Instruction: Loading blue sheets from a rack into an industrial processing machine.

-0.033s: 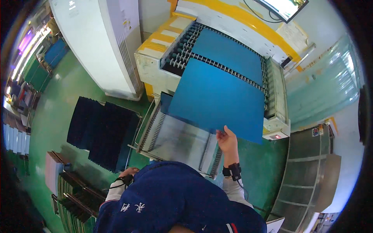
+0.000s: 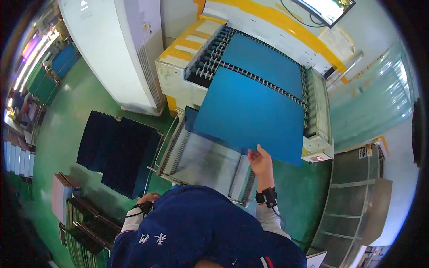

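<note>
A large flat blue panel (image 2: 250,114) lies with its far part on the rollers of a conveyor machine (image 2: 319,127). Its near edge juts out over a metal slotted rack (image 2: 210,161). My right hand (image 2: 260,161) is closed at that near edge, thumb on top and fingers curled below. Farther back on the rollers rests a second blue panel (image 2: 263,58). Down at my left side, my left hand (image 2: 149,197) is beside a rack of dark upright panels (image 2: 120,154); its fingers are mostly hidden by my clothing and too small to read.
A tall white cabinet (image 2: 107,49) stands left of the machine. More racked boards (image 2: 85,223) are at the lower left. On the right are a grey metal-framed unit (image 2: 344,205) and clear plastic sheeting (image 2: 375,102). A screen (image 2: 328,11) hangs at the top.
</note>
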`<control>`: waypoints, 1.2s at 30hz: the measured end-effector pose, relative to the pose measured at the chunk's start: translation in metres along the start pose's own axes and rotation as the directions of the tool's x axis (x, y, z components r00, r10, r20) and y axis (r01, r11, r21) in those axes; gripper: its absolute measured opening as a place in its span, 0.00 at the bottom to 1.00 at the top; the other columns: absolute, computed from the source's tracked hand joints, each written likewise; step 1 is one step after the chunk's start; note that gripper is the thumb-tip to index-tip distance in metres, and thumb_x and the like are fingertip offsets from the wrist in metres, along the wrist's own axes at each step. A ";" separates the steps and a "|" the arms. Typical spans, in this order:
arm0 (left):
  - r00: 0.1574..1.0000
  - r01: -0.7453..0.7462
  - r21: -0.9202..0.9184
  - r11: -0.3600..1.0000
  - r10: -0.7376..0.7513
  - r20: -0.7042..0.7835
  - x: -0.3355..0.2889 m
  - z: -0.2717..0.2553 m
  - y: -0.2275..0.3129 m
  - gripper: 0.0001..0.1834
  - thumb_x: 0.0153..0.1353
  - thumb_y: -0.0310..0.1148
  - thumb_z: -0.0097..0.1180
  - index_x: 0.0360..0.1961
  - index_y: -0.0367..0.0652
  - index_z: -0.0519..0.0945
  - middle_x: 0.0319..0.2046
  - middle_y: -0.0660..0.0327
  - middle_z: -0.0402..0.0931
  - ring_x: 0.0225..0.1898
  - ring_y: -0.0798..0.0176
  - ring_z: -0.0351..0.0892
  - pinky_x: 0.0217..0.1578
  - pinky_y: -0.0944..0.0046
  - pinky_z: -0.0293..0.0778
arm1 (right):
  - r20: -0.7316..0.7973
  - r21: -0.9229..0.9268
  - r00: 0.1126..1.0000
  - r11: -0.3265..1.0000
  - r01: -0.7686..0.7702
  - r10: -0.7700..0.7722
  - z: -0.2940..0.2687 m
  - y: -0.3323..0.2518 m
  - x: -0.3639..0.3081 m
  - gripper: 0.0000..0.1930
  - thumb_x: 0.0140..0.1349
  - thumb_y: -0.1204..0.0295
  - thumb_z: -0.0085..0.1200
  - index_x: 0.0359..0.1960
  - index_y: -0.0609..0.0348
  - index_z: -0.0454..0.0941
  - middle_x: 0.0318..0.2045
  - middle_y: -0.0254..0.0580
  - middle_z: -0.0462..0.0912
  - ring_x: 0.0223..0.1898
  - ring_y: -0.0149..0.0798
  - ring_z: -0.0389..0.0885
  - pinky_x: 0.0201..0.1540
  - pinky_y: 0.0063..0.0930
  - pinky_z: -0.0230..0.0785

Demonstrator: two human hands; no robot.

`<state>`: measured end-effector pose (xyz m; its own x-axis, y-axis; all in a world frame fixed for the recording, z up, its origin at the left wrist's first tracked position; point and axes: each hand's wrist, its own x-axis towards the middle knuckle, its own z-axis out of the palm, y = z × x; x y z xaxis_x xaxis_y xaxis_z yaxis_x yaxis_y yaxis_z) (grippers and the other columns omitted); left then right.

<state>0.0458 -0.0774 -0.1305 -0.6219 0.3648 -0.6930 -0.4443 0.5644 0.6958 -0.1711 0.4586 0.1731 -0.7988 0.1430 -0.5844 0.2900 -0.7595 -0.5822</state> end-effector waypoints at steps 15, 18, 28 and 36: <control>0.973 0.172 -0.305 0.937 -0.210 -0.095 -0.040 0.023 0.019 0.20 0.61 0.44 0.49 0.45 0.38 0.78 0.43 0.57 0.78 0.44 0.58 0.76 0.46 0.58 0.70 | 0.005 0.013 1.000 1.000 0.015 -0.015 0.030 -0.003 0.023 0.09 0.57 0.69 0.57 0.34 0.58 0.70 0.27 0.44 0.75 0.33 0.43 0.78 0.35 0.33 0.71; 0.952 0.252 -0.256 0.933 -0.287 -0.108 -0.038 0.024 0.039 0.18 0.61 0.40 0.53 0.46 0.38 0.78 0.42 0.58 0.79 0.43 0.61 0.76 0.45 0.60 0.70 | -0.002 0.007 1.000 1.000 0.018 -0.018 0.036 -0.006 0.021 0.08 0.58 0.69 0.56 0.29 0.56 0.70 0.26 0.39 0.74 0.33 0.40 0.78 0.35 0.32 0.71; 0.957 0.193 -0.172 0.966 -0.224 -0.182 -0.017 0.039 -0.041 0.18 0.60 0.43 0.55 0.45 0.42 0.79 0.41 0.64 0.80 0.41 0.63 0.76 0.44 0.60 0.70 | 0.068 0.058 0.998 0.998 0.011 -0.015 0.040 -0.014 0.045 0.10 0.57 0.69 0.57 0.34 0.59 0.70 0.31 0.46 0.76 0.35 0.45 0.78 0.39 0.35 0.71; 0.953 0.264 -0.182 0.947 -0.285 -0.101 -0.009 0.038 -0.026 0.19 0.60 0.45 0.54 0.46 0.43 0.79 0.40 0.64 0.79 0.40 0.64 0.75 0.41 0.60 0.70 | 0.070 0.029 0.996 0.998 0.048 -0.050 0.036 -0.018 0.049 0.10 0.58 0.68 0.56 0.34 0.59 0.70 0.30 0.46 0.76 0.35 0.43 0.78 0.38 0.35 0.71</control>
<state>0.0875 -0.0679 -0.1495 -0.5312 0.1114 -0.8399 -0.7024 0.4963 0.5102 -0.2347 0.4560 0.1752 -0.8475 0.1361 -0.5130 0.2355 -0.7698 -0.5933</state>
